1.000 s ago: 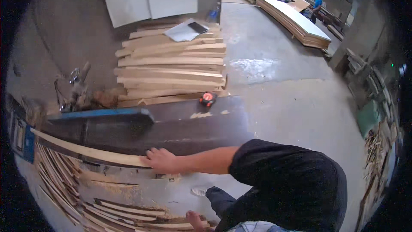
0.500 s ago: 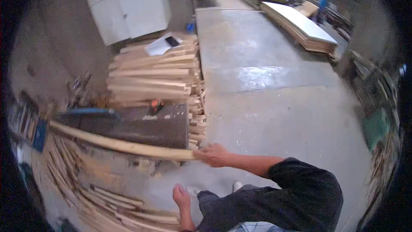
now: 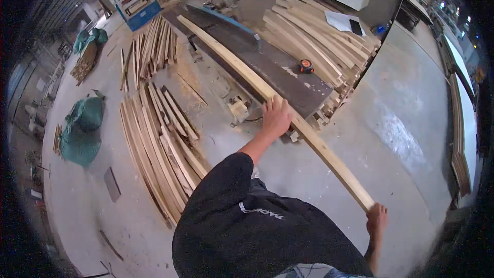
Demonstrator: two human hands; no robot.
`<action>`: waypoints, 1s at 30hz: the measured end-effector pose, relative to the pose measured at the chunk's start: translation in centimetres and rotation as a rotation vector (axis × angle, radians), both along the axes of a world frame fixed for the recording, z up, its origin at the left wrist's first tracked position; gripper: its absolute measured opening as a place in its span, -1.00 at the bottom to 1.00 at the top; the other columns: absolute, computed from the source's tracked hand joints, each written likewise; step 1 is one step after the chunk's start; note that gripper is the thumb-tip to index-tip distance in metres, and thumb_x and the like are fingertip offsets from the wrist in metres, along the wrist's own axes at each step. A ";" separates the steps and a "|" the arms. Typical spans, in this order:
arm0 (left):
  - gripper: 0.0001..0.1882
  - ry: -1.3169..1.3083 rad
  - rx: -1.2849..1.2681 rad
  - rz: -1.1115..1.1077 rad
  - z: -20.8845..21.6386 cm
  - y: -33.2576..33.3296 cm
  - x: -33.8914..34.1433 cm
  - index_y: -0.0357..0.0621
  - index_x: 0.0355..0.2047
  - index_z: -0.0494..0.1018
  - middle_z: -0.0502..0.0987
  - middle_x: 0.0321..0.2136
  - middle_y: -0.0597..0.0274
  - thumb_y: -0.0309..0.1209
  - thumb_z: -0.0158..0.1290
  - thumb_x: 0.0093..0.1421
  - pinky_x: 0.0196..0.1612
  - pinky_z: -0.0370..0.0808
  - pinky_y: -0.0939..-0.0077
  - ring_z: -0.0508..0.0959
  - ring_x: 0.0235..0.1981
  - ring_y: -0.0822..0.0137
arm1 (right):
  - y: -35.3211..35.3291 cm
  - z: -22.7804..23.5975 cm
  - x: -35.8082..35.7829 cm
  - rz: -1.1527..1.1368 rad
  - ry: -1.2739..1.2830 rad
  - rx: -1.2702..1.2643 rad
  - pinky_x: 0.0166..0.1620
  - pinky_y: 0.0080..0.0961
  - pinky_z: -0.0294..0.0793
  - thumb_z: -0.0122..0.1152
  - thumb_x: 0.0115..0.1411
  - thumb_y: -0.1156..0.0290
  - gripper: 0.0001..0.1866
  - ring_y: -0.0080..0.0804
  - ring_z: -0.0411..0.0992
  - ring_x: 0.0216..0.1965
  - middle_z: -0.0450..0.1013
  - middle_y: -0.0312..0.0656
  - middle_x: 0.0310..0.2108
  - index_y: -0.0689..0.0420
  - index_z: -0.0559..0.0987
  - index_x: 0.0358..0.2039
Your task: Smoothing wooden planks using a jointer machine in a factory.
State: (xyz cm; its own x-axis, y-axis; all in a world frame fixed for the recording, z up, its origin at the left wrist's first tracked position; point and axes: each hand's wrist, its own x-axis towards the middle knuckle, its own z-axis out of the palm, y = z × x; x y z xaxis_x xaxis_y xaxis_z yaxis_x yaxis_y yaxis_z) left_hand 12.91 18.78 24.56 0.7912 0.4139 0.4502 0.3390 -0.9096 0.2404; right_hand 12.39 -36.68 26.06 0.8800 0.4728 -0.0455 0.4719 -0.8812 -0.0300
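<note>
Overhead, left hand gripping long wooden strip mid-length, right hand clasping its near end

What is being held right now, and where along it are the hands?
A long curved wooden strip: left hand grips it near mid-length, right hand holds its near end.
</note>
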 end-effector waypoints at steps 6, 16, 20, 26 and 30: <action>-0.49 0.072 0.039 -0.173 -1.4 -8.7 -0.3 -0.29 -0.11 0.41 0.31 0.02 -0.22 -0.13 0.11 0.06 0.06 0.20 -0.10 0.27 0.06 -0.11 | -19.8 -3.3 -1.1 -0.214 -0.086 -0.028 -0.16 -0.06 0.41 0.27 -0.04 0.51 -0.58 0.07 0.39 -0.19 0.42 -0.03 -0.24 0.08 0.39 -0.13; -0.62 0.264 0.060 -0.654 -0.2 -18.6 -1.4 -0.21 -0.19 0.49 0.55 -0.34 0.02 -0.26 0.04 0.01 -0.08 0.36 0.01 0.46 -0.16 0.00 | -33.8 -3.7 -1.9 -0.733 0.364 0.055 -0.09 -0.13 0.45 0.11 0.26 0.35 -0.69 0.08 0.43 -0.14 0.45 0.08 -0.12 0.28 0.46 -0.07; -0.45 0.474 -0.056 -0.454 1.4 -17.2 -0.8 -0.18 0.09 0.35 0.41 -0.02 -0.18 -0.12 0.05 0.17 0.05 0.32 -0.12 0.36 0.09 -0.09 | -28.0 -0.1 -2.1 -0.624 0.274 -0.351 -0.12 -0.11 0.41 0.20 0.06 0.40 -0.80 0.02 0.40 -0.13 0.44 -0.10 -0.22 0.02 0.49 -0.26; -0.42 0.562 0.056 -0.434 1.8 -13.2 -0.7 -0.21 0.12 0.29 0.31 0.04 -0.37 -0.13 0.05 0.17 0.12 0.19 -0.14 0.29 0.13 -0.21 | -20.6 0.8 -2.8 -0.482 0.100 -0.324 -0.02 -0.11 0.25 0.23 0.00 0.40 -0.70 -0.25 0.39 -0.07 0.44 -0.27 -0.24 -0.13 0.45 -0.21; -0.38 0.554 0.152 -0.349 0.3 -8.1 0.5 -0.23 0.16 0.23 0.26 0.10 -0.42 -0.10 0.02 0.21 0.15 0.15 -0.11 0.24 0.17 -0.24 | -16.6 0.4 -1.4 -0.339 0.042 -0.304 -0.01 -0.14 0.25 0.22 -0.06 0.44 -0.49 -0.29 0.37 -0.05 0.43 -0.32 -0.18 -0.15 0.40 -0.03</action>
